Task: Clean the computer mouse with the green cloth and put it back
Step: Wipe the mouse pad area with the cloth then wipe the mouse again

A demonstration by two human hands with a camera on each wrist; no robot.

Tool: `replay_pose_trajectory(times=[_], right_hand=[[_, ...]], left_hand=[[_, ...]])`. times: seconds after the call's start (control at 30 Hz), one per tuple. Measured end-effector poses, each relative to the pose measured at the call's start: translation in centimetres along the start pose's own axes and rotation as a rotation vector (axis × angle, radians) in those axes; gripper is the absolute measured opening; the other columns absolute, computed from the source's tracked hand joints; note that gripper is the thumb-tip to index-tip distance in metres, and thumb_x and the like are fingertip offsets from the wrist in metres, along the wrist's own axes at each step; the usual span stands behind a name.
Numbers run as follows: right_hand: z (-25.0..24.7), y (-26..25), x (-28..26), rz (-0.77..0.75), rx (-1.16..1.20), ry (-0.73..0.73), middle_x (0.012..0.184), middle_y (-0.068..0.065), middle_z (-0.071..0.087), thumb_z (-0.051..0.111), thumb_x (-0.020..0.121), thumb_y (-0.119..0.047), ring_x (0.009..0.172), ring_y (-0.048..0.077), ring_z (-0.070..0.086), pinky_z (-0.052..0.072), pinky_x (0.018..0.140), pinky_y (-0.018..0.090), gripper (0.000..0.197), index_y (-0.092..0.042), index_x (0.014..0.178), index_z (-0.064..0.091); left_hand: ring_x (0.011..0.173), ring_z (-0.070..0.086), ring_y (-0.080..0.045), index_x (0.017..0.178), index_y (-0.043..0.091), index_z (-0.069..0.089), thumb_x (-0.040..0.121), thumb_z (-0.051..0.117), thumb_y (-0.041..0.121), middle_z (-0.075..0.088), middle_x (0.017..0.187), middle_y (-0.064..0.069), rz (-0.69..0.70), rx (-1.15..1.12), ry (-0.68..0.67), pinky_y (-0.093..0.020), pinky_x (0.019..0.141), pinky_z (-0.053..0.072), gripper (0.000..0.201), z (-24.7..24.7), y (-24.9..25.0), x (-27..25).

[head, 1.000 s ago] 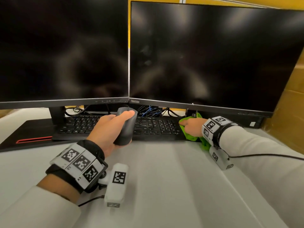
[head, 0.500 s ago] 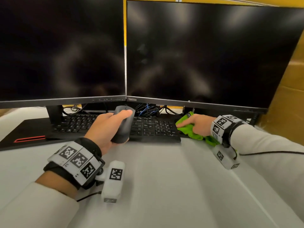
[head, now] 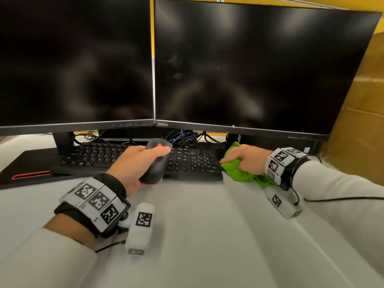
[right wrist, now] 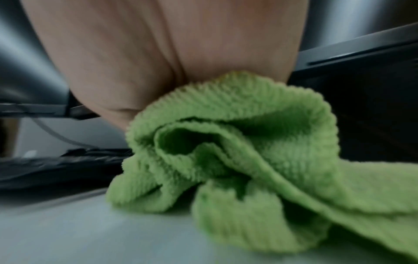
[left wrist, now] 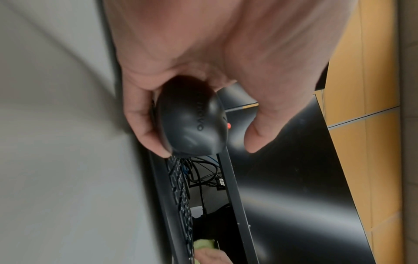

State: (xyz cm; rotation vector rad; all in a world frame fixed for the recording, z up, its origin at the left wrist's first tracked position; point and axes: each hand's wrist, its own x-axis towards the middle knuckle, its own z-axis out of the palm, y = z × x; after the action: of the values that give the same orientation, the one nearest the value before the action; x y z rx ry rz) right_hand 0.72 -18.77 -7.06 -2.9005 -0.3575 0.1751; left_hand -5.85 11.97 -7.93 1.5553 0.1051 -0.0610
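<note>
Black and smooth, the computer mouse (head: 156, 163) sits lifted off the worktop (head: 207, 235) in the left hand (head: 133, 165), fingers and thumb curled round its sides, above the near edge of the keyboard (head: 187, 163). The right hand (head: 244, 157) clutches the bunched green cloth (head: 239, 173) on the worktop, just beside the keyboard's right end. Two monitors (head: 249, 65) wall the far side; bare worktop spreads toward the person.
</note>
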Motion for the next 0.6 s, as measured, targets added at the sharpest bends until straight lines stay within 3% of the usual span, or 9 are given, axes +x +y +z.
replay_pose_trajectory(times=[0.07,0.17,0.27,0.33,0.37,0.43,0.47,0.53,0.6], right_hand=[[0.2,-0.7,0.4,-0.028,-0.038,-0.031,0.153,-0.002,0.052,0.047,0.092,0.009,0.144,0.019,0.046,0.027,0.124,0.031,0.06,-0.024,0.139,0.065],[0.1,-1.2,-0.3,-0.076,-0.065,-0.054,0.157,-0.004,0.047,0.049,0.095,0.008,0.148,0.017,0.039,0.02,0.119,0.02,0.059,-0.024,0.144,0.06],[-0.3,-0.6,-1.4,-0.12,-0.042,-0.082,0.151,-0.008,0.051,0.051,0.096,0.008,0.142,0.011,0.042,0.021,0.109,0.013,0.054,-0.029,0.131,0.071],[-0.7,-0.5,-2.3,-0.121,-0.029,-0.088,0.14,-0.011,0.059,0.053,0.094,0.008,0.129,0.007,0.051,0.032,0.107,0.018,0.054,-0.036,0.11,0.08],[-1.2,-0.6,-2.6,-0.103,0.002,-0.054,0.128,-0.011,0.067,0.054,0.091,0.009,0.115,0.005,0.06,0.042,0.1,0.018,0.055,-0.039,0.1,0.082],[-2.4,-0.4,-3.0,-0.058,0.081,0.087,0.097,-0.006,0.076,0.057,0.085,0.01,0.075,0.002,0.067,0.054,0.069,0.016,0.055,-0.039,0.09,0.082],[-2.8,-0.3,-3.0,-0.048,0.086,0.153,0.097,-0.004,0.076,0.058,0.083,0.011,0.07,0.003,0.067,0.056,0.064,0.019,0.054,-0.037,0.095,0.081],[-2.8,-0.4,-2.7,-0.015,0.029,0.186,0.118,-0.003,0.069,0.06,0.082,0.007,0.091,0.016,0.07,0.061,0.079,0.033,0.057,-0.034,0.12,0.069],[-1.7,-0.9,-2.6,0.055,-0.081,0.159,0.131,0.001,0.057,0.062,0.084,0.0,0.104,0.025,0.066,0.057,0.086,0.036,0.058,-0.028,0.134,0.052]], left_hand=[[0.092,0.069,-0.033,0.101,0.012,0.07,0.087,0.081,0.033,0.072,0.102,-0.017,-0.043,0.009,-0.021,-0.051,0.087,0.06,0.027,0.1,-0.1,0.0],[0.088,0.068,-0.029,0.111,0.012,0.07,0.089,0.079,0.029,0.07,0.102,-0.012,-0.116,0.045,-0.081,-0.047,0.085,0.058,0.029,0.4,-0.1,-0.4],[0.084,0.07,-0.026,0.117,0.01,0.07,0.09,0.078,0.027,0.074,0.104,-0.01,-0.114,0.036,-0.106,-0.047,0.085,0.058,0.033,0.5,-0.1,-0.6],[0.09,0.071,-0.027,0.124,0.009,0.071,0.089,0.078,0.028,0.076,0.108,-0.011,-0.092,0.028,-0.103,-0.042,0.081,0.059,0.04,0.5,-0.2,-0.3],[0.091,0.07,-0.026,0.123,0.007,0.071,0.089,0.078,0.027,0.076,0.107,-0.012,-0.073,0.022,-0.101,-0.039,0.08,0.058,0.04,0.5,-0.3,-0.2],[0.092,0.07,-0.026,0.115,0.008,0.072,0.089,0.078,0.026,0.075,0.106,-0.015,-0.033,0.004,-0.094,-0.039,0.083,0.056,0.032,0.7,-0.5,0.0],[0.095,0.07,-0.026,0.113,0.007,0.072,0.09,0.078,0.025,0.075,0.11,-0.018,-0.014,-0.004,-0.088,-0.041,0.087,0.056,0.031,0.7,-0.7,0.1],[0.106,0.072,-0.029,0.119,0.004,0.071,0.09,0.078,0.024,0.075,0.122,-0.021,0.023,-0.019,-0.084,-0.045,0.096,0.055,0.036,0.9,-1.0,0.3],[0.11,0.072,-0.029,0.121,0.005,0.07,0.09,0.079,0.024,0.073,0.127,-0.022,0.051,-0.034,-0.092,-0.046,0.101,0.054,0.038,1.1,-1.1,0.3]])
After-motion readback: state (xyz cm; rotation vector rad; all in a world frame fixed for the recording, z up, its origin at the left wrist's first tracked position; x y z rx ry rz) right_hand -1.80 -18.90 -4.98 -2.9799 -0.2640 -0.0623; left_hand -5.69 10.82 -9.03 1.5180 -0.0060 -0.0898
